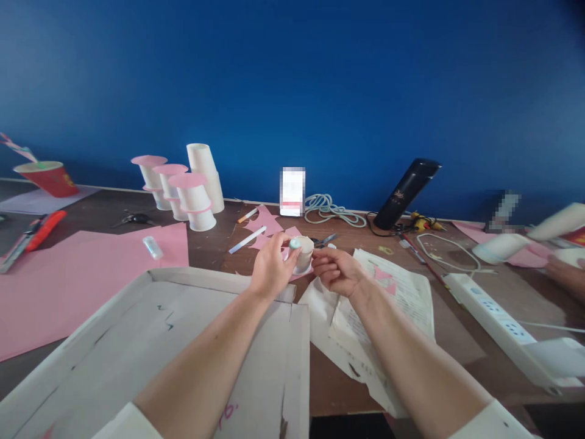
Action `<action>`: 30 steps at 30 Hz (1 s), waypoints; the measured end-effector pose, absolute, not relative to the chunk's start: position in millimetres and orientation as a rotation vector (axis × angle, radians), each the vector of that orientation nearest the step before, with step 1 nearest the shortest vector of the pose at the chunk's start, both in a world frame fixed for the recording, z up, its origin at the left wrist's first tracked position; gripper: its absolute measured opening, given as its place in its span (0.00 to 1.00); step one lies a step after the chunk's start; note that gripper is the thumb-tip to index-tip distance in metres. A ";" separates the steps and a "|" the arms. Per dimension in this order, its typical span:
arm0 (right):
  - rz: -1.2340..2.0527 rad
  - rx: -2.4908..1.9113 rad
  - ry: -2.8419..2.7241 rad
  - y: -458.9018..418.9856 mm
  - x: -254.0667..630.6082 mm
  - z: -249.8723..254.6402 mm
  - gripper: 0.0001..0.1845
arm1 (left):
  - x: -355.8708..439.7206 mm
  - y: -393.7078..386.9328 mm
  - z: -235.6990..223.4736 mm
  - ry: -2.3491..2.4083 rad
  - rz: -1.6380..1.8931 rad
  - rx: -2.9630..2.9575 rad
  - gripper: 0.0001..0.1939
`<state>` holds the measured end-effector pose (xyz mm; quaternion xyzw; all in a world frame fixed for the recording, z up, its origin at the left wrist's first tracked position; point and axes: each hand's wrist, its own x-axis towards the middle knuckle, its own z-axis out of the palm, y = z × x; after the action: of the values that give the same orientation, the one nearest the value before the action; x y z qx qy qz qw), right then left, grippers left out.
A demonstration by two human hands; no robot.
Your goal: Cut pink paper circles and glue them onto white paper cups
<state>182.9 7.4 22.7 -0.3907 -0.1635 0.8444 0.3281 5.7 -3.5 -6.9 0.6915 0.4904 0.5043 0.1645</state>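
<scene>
In the middle of the desk a white paper cup (304, 255) stands on a bit of pink paper, between my two hands. My left hand (273, 266) is at the cup's left side, its thumb and fingers closed on a small pale green round thing (294, 244) beside the cup's upper part. At the cup's right side is my right hand (337, 272), its fingers curled and pinched together near the rim. Whatever is between those fingertips is too small to make out. Pink paper scraps (265, 227) and a white pen-like stick (247, 239) lie just behind my left hand.
Stacked white cups with pink discs (190, 194) stand back left, near large pink paper (105, 268). A white cardboard tray (192, 341) lies under my left forearm. A phone (292, 191), black flask (406, 194) and power strip (496, 323) are around; another person's hand (567, 274) is far right.
</scene>
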 end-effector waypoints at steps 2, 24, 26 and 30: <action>2.230 -1.002 -0.403 8.9 184.0 21.4 0.16 | 6.1 -3.2 -6.9 1.403 1.438 1.972 0.07; 1.774 -0.979 -0.712 0.1 182.2 22.4 0.16 | 5.6 -5.9 -2.9 1.405 1.362 1.964 0.07; 1.753 -0.988 -0.743 0.1 181.6 22.2 0.15 | 5.7 -5.6 -3.2 1.407 1.361 1.964 0.08; 1.718 -1.005 -0.781 0.1 180.0 21.5 0.13 | 5.6 -4.5 -4.2 1.412 1.364 1.974 0.07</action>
<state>180.0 0.1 21.5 -0.4120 -0.3202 0.7046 0.4808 5.6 -4.5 -4.2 0.6978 0.4992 0.4820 0.1775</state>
